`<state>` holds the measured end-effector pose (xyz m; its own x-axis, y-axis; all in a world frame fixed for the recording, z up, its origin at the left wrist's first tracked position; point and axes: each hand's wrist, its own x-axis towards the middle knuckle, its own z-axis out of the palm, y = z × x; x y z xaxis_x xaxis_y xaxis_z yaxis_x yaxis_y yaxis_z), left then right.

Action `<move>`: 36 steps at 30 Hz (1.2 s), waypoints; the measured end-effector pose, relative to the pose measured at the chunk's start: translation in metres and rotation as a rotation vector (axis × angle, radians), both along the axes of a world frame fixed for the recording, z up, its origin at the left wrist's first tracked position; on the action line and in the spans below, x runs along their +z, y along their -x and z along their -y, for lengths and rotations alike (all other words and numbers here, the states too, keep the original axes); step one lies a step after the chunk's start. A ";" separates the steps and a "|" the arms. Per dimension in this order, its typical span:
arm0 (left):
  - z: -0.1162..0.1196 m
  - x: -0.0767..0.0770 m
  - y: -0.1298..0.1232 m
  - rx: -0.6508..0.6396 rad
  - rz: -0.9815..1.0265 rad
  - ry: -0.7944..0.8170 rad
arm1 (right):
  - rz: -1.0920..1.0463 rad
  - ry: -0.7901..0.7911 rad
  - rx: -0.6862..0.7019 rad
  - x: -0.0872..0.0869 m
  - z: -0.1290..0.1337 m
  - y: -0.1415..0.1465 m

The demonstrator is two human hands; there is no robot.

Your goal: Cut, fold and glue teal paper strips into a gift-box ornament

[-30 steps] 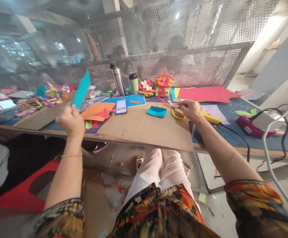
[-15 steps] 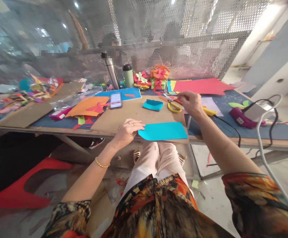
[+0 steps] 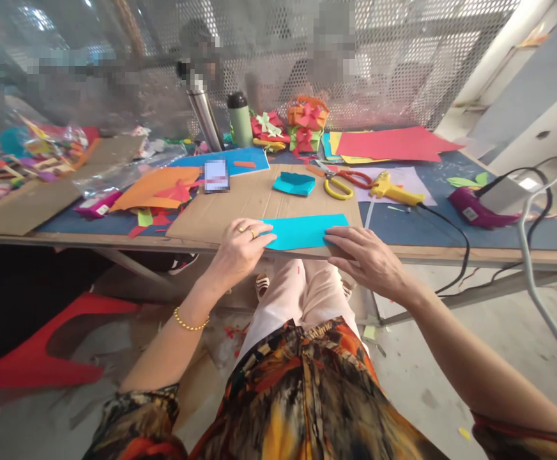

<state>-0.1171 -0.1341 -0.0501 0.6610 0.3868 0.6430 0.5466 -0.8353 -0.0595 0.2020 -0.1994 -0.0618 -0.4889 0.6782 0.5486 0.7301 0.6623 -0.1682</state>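
A bright blue rectangle of paper (image 3: 302, 231) lies along the table's front edge, across a sheet of brown cardboard. My left hand (image 3: 243, 252) pinches its left end between thumb and fingers. At the right end, my right hand (image 3: 367, 255) grips the paper, fingers on top and thumb lower down by the near edge. Just beyond sits a smaller folded piece of blue paper (image 3: 294, 185). To its right are scissors (image 3: 338, 185) with one yellow and one orange-red loop. A yellow glue gun (image 3: 396, 190) rests on pale lilac paper.
Red sheets (image 3: 393, 144) lie at the back right, near stacked paper baskets (image 3: 307, 121). A phone (image 3: 216, 176), a green bottle (image 3: 240, 121) and a steel flask (image 3: 205, 118) stand or lie further left. A purple device (image 3: 480, 207) with cables sits at the right.
My right hand has left the scissors' orange-red loop and come down to the right end of the blue paper. My left hand stays on the left end.
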 end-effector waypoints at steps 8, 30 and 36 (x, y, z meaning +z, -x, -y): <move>0.001 -0.001 0.000 0.088 0.136 0.112 | 0.013 -0.052 -0.095 0.006 -0.006 0.001; -0.018 0.015 -0.030 0.501 -0.004 0.434 | -0.008 0.289 -0.592 0.019 -0.055 0.004; -0.012 0.015 -0.032 0.556 -0.036 0.453 | -0.029 0.237 -0.576 0.016 -0.053 0.004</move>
<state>-0.0855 -0.1219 -0.0353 0.3064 0.8962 0.3209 0.9024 -0.3807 0.2017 0.1979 -0.1462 -0.0459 0.0047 0.9335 0.3585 0.9520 0.1055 -0.2872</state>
